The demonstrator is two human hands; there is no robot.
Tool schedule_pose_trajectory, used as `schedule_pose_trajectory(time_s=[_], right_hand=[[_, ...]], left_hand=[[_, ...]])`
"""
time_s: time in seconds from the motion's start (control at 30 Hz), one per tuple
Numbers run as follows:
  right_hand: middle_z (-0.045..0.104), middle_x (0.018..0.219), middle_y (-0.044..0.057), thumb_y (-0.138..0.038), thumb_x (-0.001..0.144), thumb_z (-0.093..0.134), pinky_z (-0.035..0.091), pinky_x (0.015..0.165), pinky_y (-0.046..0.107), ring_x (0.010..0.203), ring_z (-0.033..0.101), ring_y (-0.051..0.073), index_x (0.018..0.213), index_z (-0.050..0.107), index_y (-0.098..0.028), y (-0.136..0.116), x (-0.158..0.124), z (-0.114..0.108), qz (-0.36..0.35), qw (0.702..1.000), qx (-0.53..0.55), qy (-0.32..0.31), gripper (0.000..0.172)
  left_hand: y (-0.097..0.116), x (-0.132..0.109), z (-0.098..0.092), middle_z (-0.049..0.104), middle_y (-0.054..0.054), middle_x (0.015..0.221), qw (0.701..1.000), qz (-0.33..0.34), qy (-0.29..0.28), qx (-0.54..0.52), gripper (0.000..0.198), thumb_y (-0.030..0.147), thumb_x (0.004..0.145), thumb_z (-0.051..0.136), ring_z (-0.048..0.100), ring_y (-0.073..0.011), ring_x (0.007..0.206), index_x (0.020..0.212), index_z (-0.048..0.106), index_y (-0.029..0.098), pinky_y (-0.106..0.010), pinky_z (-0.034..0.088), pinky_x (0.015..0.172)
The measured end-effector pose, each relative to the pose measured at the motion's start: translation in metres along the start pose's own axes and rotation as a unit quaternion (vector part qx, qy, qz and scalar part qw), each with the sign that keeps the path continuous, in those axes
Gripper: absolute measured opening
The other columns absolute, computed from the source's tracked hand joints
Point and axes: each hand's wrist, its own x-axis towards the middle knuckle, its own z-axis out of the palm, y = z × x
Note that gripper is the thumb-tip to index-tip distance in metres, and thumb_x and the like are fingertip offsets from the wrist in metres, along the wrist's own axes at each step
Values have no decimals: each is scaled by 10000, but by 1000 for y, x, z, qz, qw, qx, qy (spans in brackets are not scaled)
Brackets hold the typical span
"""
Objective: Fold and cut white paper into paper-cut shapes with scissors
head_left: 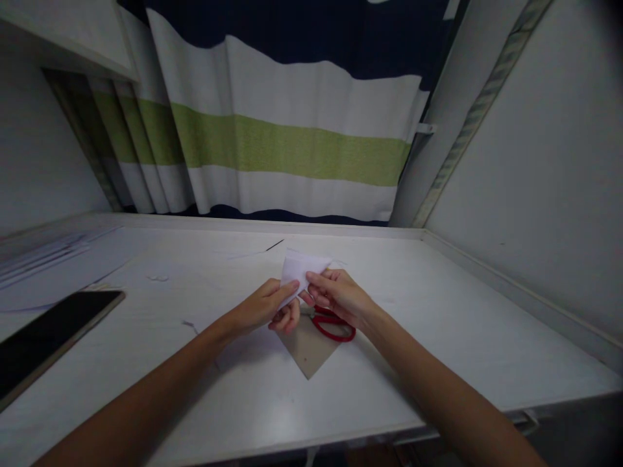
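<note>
A small folded piece of white paper (300, 263) is held up over the middle of the desk. My left hand (280, 301) pinches its lower left part, thumb on top and fingers curled beneath. At its right side my right hand (338, 292) grips the paper between thumb and fingers. Below the hands lie scissors (335, 327) with red handles, their blades mostly hidden. They rest on a square of grey-brown card (307, 353), one corner of which points toward me.
A dark-screened phone (53, 340) lies at the left, near sheets of white paper (58, 259). A thin black stick-like item (275, 245) lies beyond my hands. Small scraps (158, 278) dot the white desk (462, 350). A striped curtain (302, 149) hangs behind, with a wall (549, 162) at right.
</note>
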Motion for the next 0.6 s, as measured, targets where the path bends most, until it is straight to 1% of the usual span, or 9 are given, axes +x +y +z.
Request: schedule_pose_trajectory(time_s=[0.1, 0.17, 0.27, 0.33, 0.43, 0.5, 0.53, 0.6], right_hand=[[408, 334, -53, -387, 689, 590, 184, 362, 190, 326, 293, 26, 476, 492, -125, 2, 1, -3, 1, 1000, -3, -1, 351], [392, 319, -57, -392, 693, 583, 189, 366, 196, 323, 290, 29, 471, 498, -128, 0, 1, -4, -6, 1000, -3, -5, 355], [396, 323, -54, -407, 698, 566, 175, 362, 201, 313, 280, 29, 460, 495, -123, -4, -1, 0, -15, 1000, 2, 2, 377], [426, 344, -38, -416, 705, 549, 151, 352, 205, 302, 274, 26, 451, 492, -116, -7, -2, 0, -20, 1000, 9, 16, 397], [478, 410, -19, -392, 692, 564, 113, 341, 205, 297, 262, 15, 470, 491, -111, -13, 1, -10, -53, 996, 38, 68, 365], [457, 421, -37, -371, 668, 589, 104, 334, 201, 302, 247, 14, 538, 521, -115, -19, 3, -22, -88, 986, 67, 124, 295], [434, 418, -52, -367, 661, 596, 110, 331, 198, 306, 239, 16, 606, 551, -115, -21, 4, -28, -103, 981, 77, 147, 261], [414, 428, -62, -380, 654, 602, 124, 329, 193, 314, 236, 17, 687, 570, -116, -25, 5, -34, -120, 974, 83, 172, 268]], left_hand=[[-1, 0, 0, 501, -32, 383, 1000, -4, -6, 15, 624, 444, 849, 235, 339, -32, 284, 448, 546, 81, -175, 211, 325], [-1, 0, 0, 523, -36, 405, 1000, -3, -7, 5, 609, 451, 846, 242, 348, -33, 288, 477, 554, 82, -173, 212, 324], [-2, 0, 1, 541, -19, 427, 1000, 4, -3, -30, 519, 443, 841, 278, 362, -39, 287, 645, 591, 78, -165, 218, 318], [-1, 0, 1, 542, -7, 426, 999, 5, -2, -51, 470, 426, 844, 289, 359, -41, 282, 770, 590, 74, -162, 218, 313], [0, -2, -1, 543, -2, 426, 998, 5, 0, -60, 438, 404, 851, 291, 352, -39, 279, 855, 569, 64, -162, 196, 309], [2, -4, -4, 541, 0, 425, 998, 4, 11, -62, 428, 402, 852, 295, 347, -39, 280, 889, 550, 60, -165, 185, 310], [2, -4, -4, 540, 2, 426, 998, 3, 17, -65, 426, 403, 852, 296, 343, -39, 281, 902, 542, 59, -167, 184, 311], [3, -4, -5, 541, 3, 428, 997, 3, 22, -70, 428, 409, 850, 297, 337, -40, 282, 916, 533, 58, -169, 183, 313]])
